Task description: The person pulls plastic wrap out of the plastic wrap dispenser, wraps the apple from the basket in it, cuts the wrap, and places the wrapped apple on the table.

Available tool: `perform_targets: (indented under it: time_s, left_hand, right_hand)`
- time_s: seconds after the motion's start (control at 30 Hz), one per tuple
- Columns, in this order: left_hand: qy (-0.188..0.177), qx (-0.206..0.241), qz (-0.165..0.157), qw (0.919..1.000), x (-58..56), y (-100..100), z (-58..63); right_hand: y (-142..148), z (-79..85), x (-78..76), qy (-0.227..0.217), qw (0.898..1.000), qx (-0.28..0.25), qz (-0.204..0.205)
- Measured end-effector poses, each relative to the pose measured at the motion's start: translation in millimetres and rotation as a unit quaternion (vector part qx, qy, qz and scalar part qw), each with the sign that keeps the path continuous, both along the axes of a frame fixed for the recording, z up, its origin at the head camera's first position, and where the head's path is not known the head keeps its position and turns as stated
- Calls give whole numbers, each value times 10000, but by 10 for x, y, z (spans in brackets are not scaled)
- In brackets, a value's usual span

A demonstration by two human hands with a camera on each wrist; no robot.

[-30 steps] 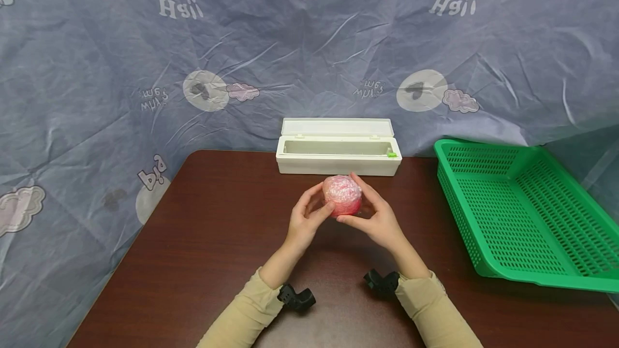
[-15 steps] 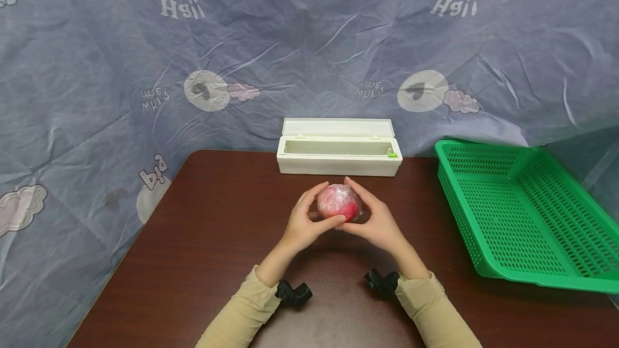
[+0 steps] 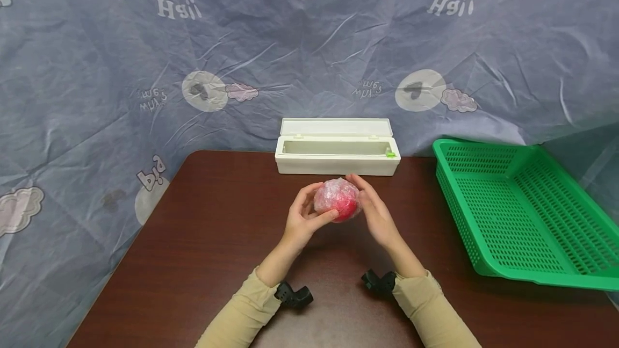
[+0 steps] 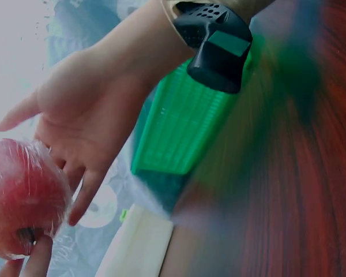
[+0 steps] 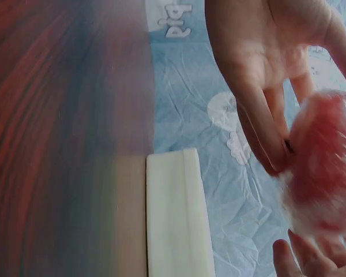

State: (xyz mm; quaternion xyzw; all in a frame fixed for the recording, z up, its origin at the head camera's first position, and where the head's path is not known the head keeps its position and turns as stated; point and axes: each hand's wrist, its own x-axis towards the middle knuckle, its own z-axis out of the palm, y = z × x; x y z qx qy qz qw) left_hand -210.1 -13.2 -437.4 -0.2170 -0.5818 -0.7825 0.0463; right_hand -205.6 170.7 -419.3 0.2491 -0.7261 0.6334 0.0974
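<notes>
A red apple [image 3: 340, 201] wrapped in clear cling film is up in front of me, over the middle of the table. My left hand [image 3: 301, 223] grips it from the left, thumb across its near side. At its right side my right hand [image 3: 379, 218] has its fingers extended, fingertips right by the film. In the left wrist view the right hand [image 4: 86, 109] shows its open palm facing the apple [image 4: 26, 196], whose dark stem hollow shows low down. In the right wrist view, the left hand [image 5: 271, 63] has its fingers against the wrapped apple [image 5: 328, 167].
A long white box [image 3: 337, 165], lid raised and with a small green slider, stands at the table's back edge. To the right sits a green perforated plastic basket [image 3: 483, 262]. A printed grey-blue cloth [image 3: 300, 69] hangs behind the dark brown table [image 3: 217, 240].
The apple has turned, its redder patch now facing me. My right thumb has come away from its near side and the right fingers have straightened; the left hand keeps its grip.
</notes>
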Motion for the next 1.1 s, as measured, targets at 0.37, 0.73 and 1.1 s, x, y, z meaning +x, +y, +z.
perform_targets:
  time_s: [0.37, 0.73, 1.1]
  left_hand:
    - [412, 11, -172, 9990, 41, 47, -77]
    - [678, 111, -137, 9975, 27, 46, -89]
    - [526, 40, -99, 9986, 37, 55, -63]
  right_hand:
    - [-183, 98, 100, -321, 9968, -288, -676]
    - [-208, -3, 86, 168, 9968, -492, -599]
    - [-120, 170, 135, 4, 9985, 296, -465]
